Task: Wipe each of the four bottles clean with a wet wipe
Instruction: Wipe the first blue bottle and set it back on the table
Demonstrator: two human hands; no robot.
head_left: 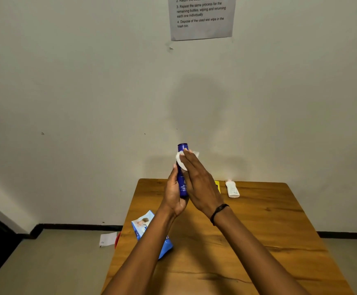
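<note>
A dark blue bottle is held upright above the far end of the wooden table. My left hand grips its lower half. My right hand presses a white wet wipe against the bottle's upper part with straight fingers. A white bottle lies on the table at the far right. A yellow object shows just behind my right hand, mostly hidden.
A blue pack of wet wipes lies at the table's left edge under my left forearm. A white paper and a red object are on the floor left of the table. An instruction sheet hangs on the wall.
</note>
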